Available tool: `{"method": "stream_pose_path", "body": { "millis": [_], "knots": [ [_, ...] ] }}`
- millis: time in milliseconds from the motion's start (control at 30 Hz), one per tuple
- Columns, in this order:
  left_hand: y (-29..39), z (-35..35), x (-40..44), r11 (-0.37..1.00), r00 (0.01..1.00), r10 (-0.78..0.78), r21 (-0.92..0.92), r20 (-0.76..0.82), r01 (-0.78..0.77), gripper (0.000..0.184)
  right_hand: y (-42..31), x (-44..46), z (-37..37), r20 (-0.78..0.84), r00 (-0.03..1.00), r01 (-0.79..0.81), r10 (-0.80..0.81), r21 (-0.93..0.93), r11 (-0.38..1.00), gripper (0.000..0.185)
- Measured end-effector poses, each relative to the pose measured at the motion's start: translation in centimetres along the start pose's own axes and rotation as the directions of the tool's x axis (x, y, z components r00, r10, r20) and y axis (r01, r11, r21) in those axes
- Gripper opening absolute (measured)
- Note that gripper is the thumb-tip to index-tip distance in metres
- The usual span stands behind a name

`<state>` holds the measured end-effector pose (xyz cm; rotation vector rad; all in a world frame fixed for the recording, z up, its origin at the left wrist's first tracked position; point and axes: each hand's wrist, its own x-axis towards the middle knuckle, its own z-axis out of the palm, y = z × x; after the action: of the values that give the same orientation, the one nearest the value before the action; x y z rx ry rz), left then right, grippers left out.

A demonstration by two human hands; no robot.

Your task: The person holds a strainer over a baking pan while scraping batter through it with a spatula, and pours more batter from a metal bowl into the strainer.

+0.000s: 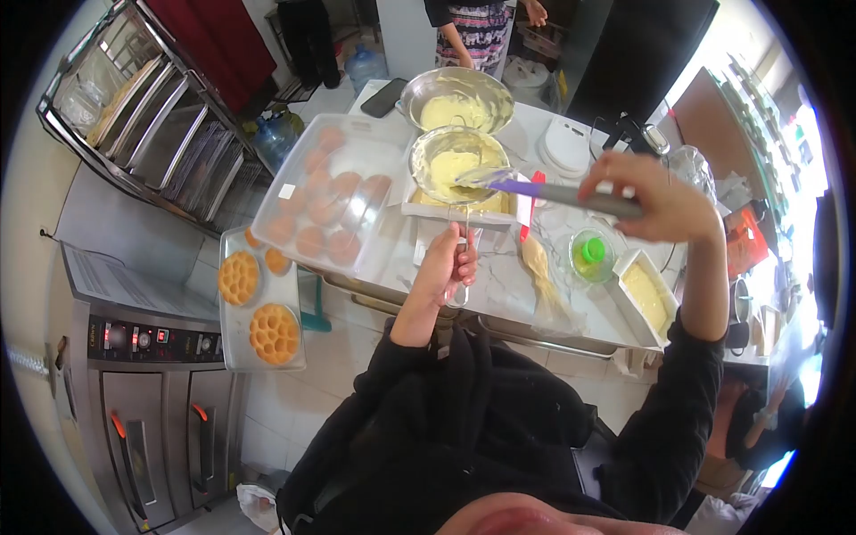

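My left hand [453,265] is wrapped round the handle of a metal strainer [416,164] with thick yellow batter [452,169] in it. Beneath the strainer is a rectangular pan [504,217] with yellow batter inside. In my right hand [655,196] is a spatula [571,194] with a grey handle and a purple neck. Its batter-smeared blade lies over the right side of the strainer; whether it touches the batter I cannot tell. Just behind stands a large metal bowl [499,94], also with yellow batter.
On the left are a clear lidded box [357,205] of round brown items and a tray [234,343] of honeycomb-patterned rounds. A piping bag [538,267], a glass bowl [590,257] and a batter-filled loaf pan [646,299] lie right. A person [473,36] stands beyond the table.
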<state>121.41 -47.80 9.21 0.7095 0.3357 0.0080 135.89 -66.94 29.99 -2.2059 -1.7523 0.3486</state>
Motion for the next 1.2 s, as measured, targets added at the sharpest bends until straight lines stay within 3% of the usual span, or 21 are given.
{"method": "stream_pose_path", "body": {
  "millis": [33, 100, 133, 200, 233, 267, 367, 467, 567, 633, 700, 800, 900, 933, 1033, 1067, 1167, 1200],
  "knots": [
    [0.2, -0.1, -0.1, 1.0, 1.0, -0.002, 0.006, -0.003, 0.002, 0.032, -0.3, 0.6, -0.4, -0.048, 0.997, -0.065, 0.067, 0.04, 0.997, 0.041],
    [0.6, -0.4, -0.4, 1.0, 1.0, -0.012, 0.017, -0.011, 0.012, 0.031, -0.1, 2.0, 0.5, -0.418, 0.908, 0.103, -0.01, 0.201, 0.974, 0.038],
    [0.7, -0.6, -0.6, 0.999, 1.0, -0.013, 0.032, -0.012, 0.014, 0.03, -0.9, 2.8, 0.7, -0.447, 0.891, 0.099, 0.082, 0.367, 0.925, 0.034],
    [1.0, -0.8, -0.9, 0.998, 0.999, -0.033, 0.055, -0.003, 0.033, 0.03, 0.3, 5.4, 3.0, -0.651, 0.756, 0.345, -0.076, 0.297, 0.89, 0.031],
    [1.2, -0.7, -1.1, 0.997, 0.999, -0.041, 0.067, 0.002, 0.041, 0.03, 0.9, 6.3, 4.3, -0.612, 0.791, 0.368, -0.024, 0.444, 0.817, 0.025],
    [1.3, -0.5, -1.3, 0.996, 0.999, -0.043, 0.083, 0.001, 0.043, 0.028, 1.3, 8.6, 6.8, -0.73, 0.682, 0.572, 0.033, 0.561, 0.598, 0.016],
    [1.5, -0.2, -1.6, 0.992, 0.999, -0.042, 0.116, -0.01, 0.043, 0.025, 1.6, 10.8, 9.4, -0.626, 0.762, 0.579, 0.165, 0.773, 0.259, 0.017],
    [1.7, -0.2, -1.5, 0.99, 0.999, -0.041, 0.134, -0.025, 0.044, 0.025, 0.7, 11.1, 8.4, -0.728, 0.673, 0.704, 0.129, 0.684, 0.193, 0.027],
    [2.1, -0.1, -1.2, 0.987, 1.0, -0.031, 0.158, -0.004, 0.031, 0.027, -1.2, 10.4, 9.8, -0.697, 0.704, 0.603, 0.134, 0.687, 0.406, 0.032],
    [2.3, -0.3, -1.2, 0.984, 0.999, -0.044, 0.174, 0.013, 0.042, 0.032, -1.5, 10.3, 10.1, -0.77, 0.638, 0.509, 0.001, 0.423, 0.749, 0.042],
    [1.9, -0.5, -1.2, 0.983, 0.999, -0.047, 0.175, 0.0, 0.046, 0.032, -0.5, 11.2, 10.6, -0.797, 0.579, 0.527, 0.174, 0.528, 0.665, 0.039],
    [2.4, -0.2, -1.6, 0.975, 0.998, -0.063, 0.215, 0.006, 0.06, 0.031, 0.4, 11.6, 9.8, -0.894, 0.425, 0.716, 0.141, 0.428, 0.551, 0.037],
    [2.6, -0.1, -1.8, 0.968, 0.998, -0.061, 0.245, 0.003, 0.058, 0.031, 0.6, 11.9, 10.6, -0.815, 0.547, 0.735, 0.194, 0.578, 0.354, 0.039],
    [2.7, -0.2, -1.7, 0.965, 0.998, -0.056, 0.257, 0.0, 0.054, 0.031, 0.3, 11.6, 10.7, -0.809, 0.565, 0.709, 0.163, 0.577, 0.406, 0.038],
    [2.4, -1.3, -1.1, 0.965, 0.996, -0.084, 0.247, -0.032, 0.089, 0.031, -0.5, 10.2, 9.4, -0.722, 0.674, 0.654, 0.153, 0.681, 0.33, 0.037],
    [2.3, -1.4, -0.9, 0.968, 0.997, -0.073, 0.239, -0.02, 0.076, 0.031, -0.9, 9.7, 8.5, -0.726, 0.647, 0.654, 0.233, 0.686, 0.319, 0.036],
    [2.1, -1.5, -0.6, 0.976, 0.999, -0.046, 0.213, 0.009, 0.043, 0.032, -2.4, 9.2, 7.5, -0.776, 0.584, 0.744, 0.238, 0.629, 0.223, 0.037],
    [2.1, -1.4, -0.7, 0.978, 0.999, -0.041, 0.206, 0.014, 0.037, 0.032, -2.0, 9.4, 8.3, -0.737, 0.642, 0.703, 0.211, 0.675, 0.221, 0.037]
  ]
}}
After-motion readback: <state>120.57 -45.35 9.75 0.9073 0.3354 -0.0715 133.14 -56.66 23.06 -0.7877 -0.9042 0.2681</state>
